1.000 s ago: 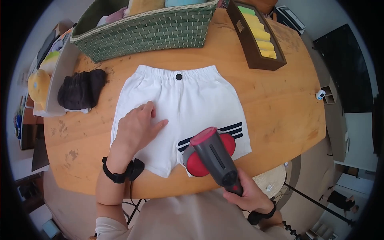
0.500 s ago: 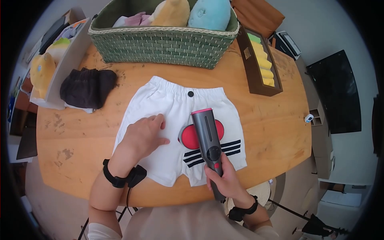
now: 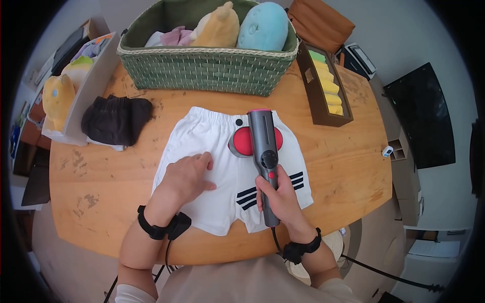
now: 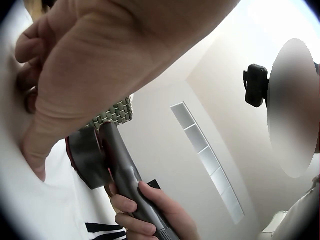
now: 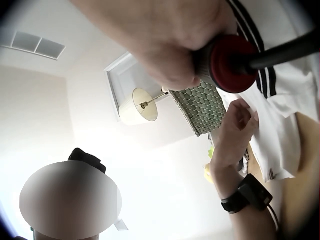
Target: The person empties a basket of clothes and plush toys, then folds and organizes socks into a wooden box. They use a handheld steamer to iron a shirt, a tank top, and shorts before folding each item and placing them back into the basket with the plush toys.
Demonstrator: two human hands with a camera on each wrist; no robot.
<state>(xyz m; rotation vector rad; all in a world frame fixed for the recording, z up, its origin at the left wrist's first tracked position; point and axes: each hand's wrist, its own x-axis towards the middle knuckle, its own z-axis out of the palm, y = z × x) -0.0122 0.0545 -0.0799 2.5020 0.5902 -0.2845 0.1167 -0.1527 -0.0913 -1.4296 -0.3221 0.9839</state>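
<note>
White shorts (image 3: 222, 166) with a black button and dark stripes on one leg lie flat on the wooden table. My right hand (image 3: 280, 197) grips the handle of a grey handheld steamer (image 3: 262, 136), whose red-and-grey head is over the upper part of the shorts, just beside the button. My left hand (image 3: 189, 177) rests on the other side of the shorts, its fingers loosely bent and thumb pointing toward the middle. In the left wrist view the left thumb touches the white cloth, and the right fingers wrap round the steamer (image 4: 125, 170).
A green woven basket (image 3: 202, 70) with plush toys stands at the back. Folded dark clothing (image 3: 116, 121) lies at the left beside a white box (image 3: 96, 86). A brown box (image 3: 316, 96) of rolled yellow cloths stands back right. The steamer's cord (image 3: 275, 238) hangs at the front edge.
My right hand has moved the steamer from the striped leg up toward the waistband. The left hand has stayed on the shorts. The head view has shifted, showing more of the basket.
</note>
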